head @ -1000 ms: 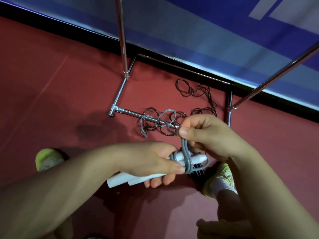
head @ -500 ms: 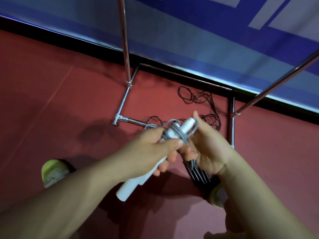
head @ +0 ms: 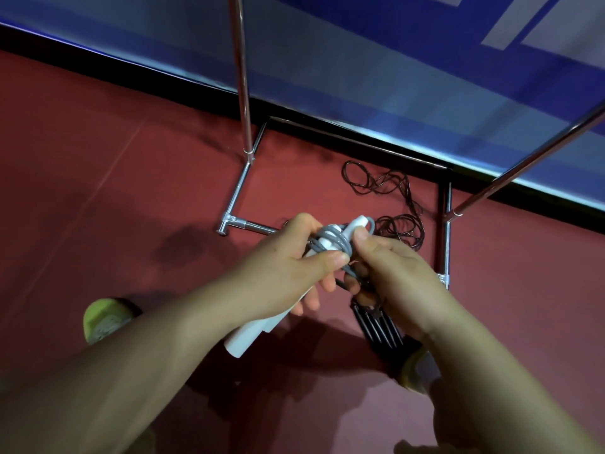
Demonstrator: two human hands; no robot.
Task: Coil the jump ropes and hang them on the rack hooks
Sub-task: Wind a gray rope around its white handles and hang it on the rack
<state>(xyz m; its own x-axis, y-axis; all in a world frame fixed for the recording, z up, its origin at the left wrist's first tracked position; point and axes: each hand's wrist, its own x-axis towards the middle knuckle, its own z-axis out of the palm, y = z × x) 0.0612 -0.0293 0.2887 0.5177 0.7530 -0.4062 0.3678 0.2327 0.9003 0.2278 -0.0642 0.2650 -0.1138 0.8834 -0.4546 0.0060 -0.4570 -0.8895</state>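
Note:
A grey jump rope [head: 337,241] is wound round its two white handles [head: 248,335], which point down-left. My left hand [head: 288,267] grips the handles in the middle, thumb across the windings. My right hand [head: 393,276] pinches the grey cord at the handles' upper end. Several coiled strands of the same rope [head: 379,329] hang below my right palm. A dark brown jump rope [head: 393,204] lies loose on the red floor inside the rack's base. The chrome rack [head: 244,93] stands against the blue wall; no hooks are in view.
The rack's floor bars [head: 235,191] form a frame ahead of my hands, with a slanted chrome rail [head: 523,162] at the upper right. My yellow-green shoes [head: 104,319] stand on the red floor at left and under my right arm.
The handles have tilted from level to pointing up-right, and my hands lifted them closer to the rack. My right hand moved from pulling cord above to pinching the windings at the handle tips.

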